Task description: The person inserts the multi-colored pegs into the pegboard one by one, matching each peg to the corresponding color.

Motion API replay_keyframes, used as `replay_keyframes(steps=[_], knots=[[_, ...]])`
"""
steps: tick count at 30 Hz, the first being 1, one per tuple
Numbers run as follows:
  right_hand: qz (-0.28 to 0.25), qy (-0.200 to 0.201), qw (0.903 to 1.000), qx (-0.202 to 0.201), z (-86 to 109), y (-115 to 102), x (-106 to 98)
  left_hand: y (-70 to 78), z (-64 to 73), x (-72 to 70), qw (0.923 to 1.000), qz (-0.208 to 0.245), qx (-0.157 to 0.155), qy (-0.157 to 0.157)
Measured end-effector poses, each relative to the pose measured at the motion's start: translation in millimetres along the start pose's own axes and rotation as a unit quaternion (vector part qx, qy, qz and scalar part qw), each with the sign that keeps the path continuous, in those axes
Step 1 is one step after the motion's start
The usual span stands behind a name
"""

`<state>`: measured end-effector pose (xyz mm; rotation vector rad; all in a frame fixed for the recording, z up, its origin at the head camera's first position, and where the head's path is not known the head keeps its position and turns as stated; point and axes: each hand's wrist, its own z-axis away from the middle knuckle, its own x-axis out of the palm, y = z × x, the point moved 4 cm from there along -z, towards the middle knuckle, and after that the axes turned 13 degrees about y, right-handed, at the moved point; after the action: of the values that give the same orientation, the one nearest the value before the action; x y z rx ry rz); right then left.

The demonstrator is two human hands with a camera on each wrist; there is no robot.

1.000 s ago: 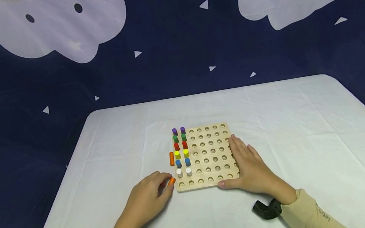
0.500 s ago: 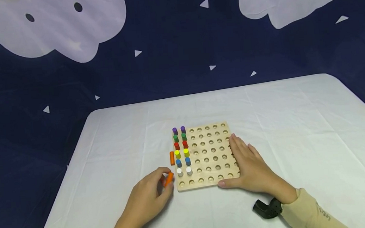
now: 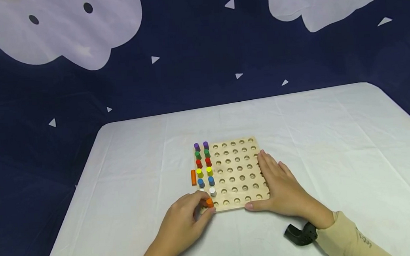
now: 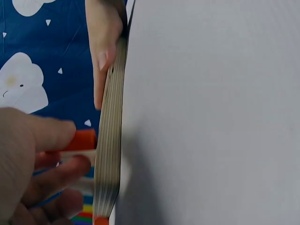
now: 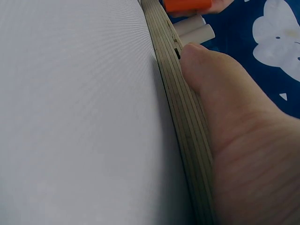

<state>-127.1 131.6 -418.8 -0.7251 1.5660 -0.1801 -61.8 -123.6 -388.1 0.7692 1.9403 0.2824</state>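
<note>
A wooden pegboard (image 3: 230, 195) lies on the table with paired purple, green, red, yellow, blue and white pegs in its two left columns. Between thumb and fingers, my left hand (image 3: 184, 220) pinches an orange peg (image 3: 209, 202), upright over the front row near its left end. In the left wrist view this peg (image 4: 84, 139) is close against the board's face; whether it sits in a hole I cannot tell. My right hand (image 3: 283, 190) rests along the board's right edge, thumb (image 5: 201, 63) at the front edge. The left hand partly hides one white peg.
Another orange peg (image 3: 193, 177) lies beside the board's left edge. A white cloth (image 3: 139, 160) covers the table. Behind it hangs a dark blue backdrop (image 3: 193, 65) with clouds. A black wrist-worn device (image 3: 299, 234) is at my right wrist.
My left hand has turned the orange peg upright and carried it rightward from beside the board to over its front row. The right hand stays put.
</note>
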Motion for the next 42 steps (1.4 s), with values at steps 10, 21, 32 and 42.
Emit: replay_keyframes(steps=[10, 21, 32, 42], knots=[[0.003, 0.004, 1.0, -0.003, -0.5, 0.7, -0.2, 7.7, -6.8, 11.2, 0.9989, 0.024, -0.028, 0.028], [0.003, 0.003, 1.0, -0.001, -0.2, 1.9, 0.5, 9.3, -6.1, 12.3, 0.9995, -0.002, -0.017, 0.028], [0.004, 0.005, 1.0, -0.002, -0.4, 2.4, 0.2, 10.5, -4.4, 14.2, 0.9998, -0.016, 0.01, -0.01], [0.001, 0.001, 1.0, 0.001, -0.2, 2.3, 2.3, -8.7, -19.3, -6.9, 0.9962, -0.037, -0.036, 0.07]])
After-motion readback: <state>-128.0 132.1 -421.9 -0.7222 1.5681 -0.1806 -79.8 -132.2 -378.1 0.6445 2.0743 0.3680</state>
